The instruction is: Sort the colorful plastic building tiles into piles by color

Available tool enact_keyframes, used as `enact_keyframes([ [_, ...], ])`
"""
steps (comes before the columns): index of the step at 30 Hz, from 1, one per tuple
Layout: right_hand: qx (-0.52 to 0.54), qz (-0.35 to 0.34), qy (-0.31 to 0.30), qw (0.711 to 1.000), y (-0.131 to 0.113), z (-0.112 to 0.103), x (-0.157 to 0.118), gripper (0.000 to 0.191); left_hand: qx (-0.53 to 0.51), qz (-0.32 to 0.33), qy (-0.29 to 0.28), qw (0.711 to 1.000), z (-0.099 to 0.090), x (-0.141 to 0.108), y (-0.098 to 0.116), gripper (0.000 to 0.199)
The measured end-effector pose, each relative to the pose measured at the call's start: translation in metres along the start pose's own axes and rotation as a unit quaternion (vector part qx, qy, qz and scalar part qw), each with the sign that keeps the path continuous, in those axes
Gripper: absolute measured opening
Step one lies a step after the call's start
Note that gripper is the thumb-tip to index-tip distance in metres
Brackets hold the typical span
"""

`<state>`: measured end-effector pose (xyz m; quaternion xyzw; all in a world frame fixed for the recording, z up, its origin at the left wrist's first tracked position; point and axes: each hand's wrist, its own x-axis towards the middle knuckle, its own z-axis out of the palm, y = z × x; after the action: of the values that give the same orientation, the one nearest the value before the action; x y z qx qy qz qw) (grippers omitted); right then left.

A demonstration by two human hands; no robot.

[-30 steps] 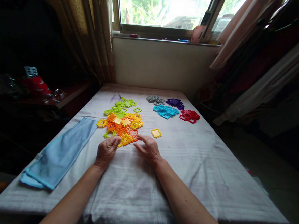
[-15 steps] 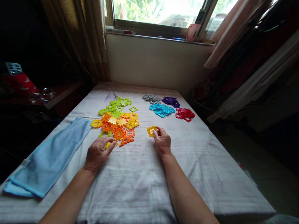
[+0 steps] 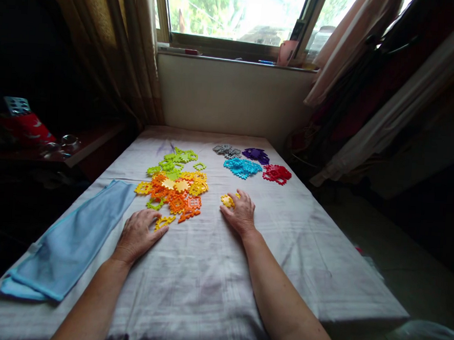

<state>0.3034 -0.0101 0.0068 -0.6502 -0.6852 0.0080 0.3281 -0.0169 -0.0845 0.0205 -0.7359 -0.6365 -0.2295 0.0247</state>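
My left hand point(image 3: 138, 233) rests low over the cloth with thumb and fingers apart, beside a yellow toothed building piece point(image 3: 165, 222); whether it touches the piece I cannot tell. My right hand point(image 3: 241, 214) is spread over another yellow building piece point(image 3: 227, 201) that lies on the cloth, partly covered by the fingers. Between the hands and further back lies a mixed heap of orange building pieces point(image 3: 177, 204), yellow ones point(image 3: 198, 183) and lime green ones point(image 3: 179, 158). A single green square frame point(image 3: 199, 166) lies just right of the heap.
Sorted piles of grey point(image 3: 227, 151), purple point(image 3: 256, 155), light blue point(image 3: 242, 167) and red pieces point(image 3: 276, 174) lie at the back right. A folded blue cloth point(image 3: 72, 242) is along the left edge of the white-covered table point(image 3: 212, 292). A wall and window stand behind.
My right hand has let its yellow piece down on the cloth and spread its fingers. My left hand has drawn slightly back and opened wider. The view has shifted a little.
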Motion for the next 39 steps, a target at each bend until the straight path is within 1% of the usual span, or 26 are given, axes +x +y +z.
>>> enact_keyframes([
  [2,-0.025,0.015,-0.014,0.999,-0.004,-0.001,0.000,0.041,-0.008,-0.003,0.005,1.000,0.001,0.000,-0.003,0.040],
  [5,-0.031,0.080,0.006,0.996,-0.004,-0.001,0.002,0.042,-0.029,0.001,0.029,0.999,0.001,0.000,-0.003,0.044],
  [7,0.005,0.099,0.031,0.995,0.000,-0.001,0.006,0.042,-0.044,0.023,0.049,0.998,0.001,0.001,0.002,0.047],
  [9,0.074,0.109,0.069,0.989,0.008,-0.001,0.010,0.040,-0.050,0.058,0.057,0.995,0.003,0.006,0.013,0.046],
  [11,0.170,0.138,0.119,0.968,0.019,-0.001,0.016,0.038,-0.046,0.095,0.041,0.994,0.008,0.015,0.030,0.044],
  [13,0.262,0.195,0.165,0.931,0.033,0.000,0.022,0.038,-0.040,0.125,-0.001,0.991,0.014,0.030,0.052,0.042],
  [15,0.313,0.243,0.190,0.898,0.044,0.002,0.026,0.040,-0.034,0.138,-0.036,0.989,0.022,0.049,0.076,0.041],
  [16,0.323,0.255,0.195,0.890,0.048,0.004,0.026,0.040,-0.034,0.142,-0.052,0.988,0.026,0.060,0.088,0.041],
  [19,0.327,0.254,0.198,0.888,0.050,0.006,0.024,0.040,-0.042,0.146,-0.087,0.985,0.040,0.091,0.122,0.040],
  [21,0.328,0.249,0.195,0.890,0.047,0.006,0.021,0.040,-0.053,0.146,-0.093,0.983,0.050,0.109,0.140,0.041],
  [24,0.323,0.244,0.184,0.896,0.042,0.004,0.019,0.040,-0.070,0.147,-0.086,0.983,0.062,0.125,0.155,0.051],
  [26,0.323,0.245,0.178,0.897,0.040,0.003,0.019,0.041,-0.074,0.144,-0.077,0.984,0.068,0.125,0.154,0.057],
  [28,0.321,0.248,0.173,0.897,0.038,0.001,0.020,0.040,-0.059,0.144,-0.063,0.986,0.069,0.115,0.144,0.056],
  [30,0.315,0.243,0.168,0.902,0.036,0.000,0.020,0.039,-0.029,0.153,-0.054,0.986,0.065,0.100,0.128,0.048],
  [32,0.300,0.226,0.166,0.912,0.033,-0.002,0.018,0.037,-0.005,0.167,-0.058,0.984,0.058,0.084,0.110,0.038],
  [35,0.272,0.152,0.165,0.936,0.023,-0.005,0.013,0.033,0.005,0.182,-0.060,0.982,0.046,0.064,0.086,0.033],
  [39,0.235,0.013,0.143,0.961,0.002,-0.009,0.007,0.027,-0.012,0.186,-0.040,0.982,0.032,0.051,0.054,0.037],
])
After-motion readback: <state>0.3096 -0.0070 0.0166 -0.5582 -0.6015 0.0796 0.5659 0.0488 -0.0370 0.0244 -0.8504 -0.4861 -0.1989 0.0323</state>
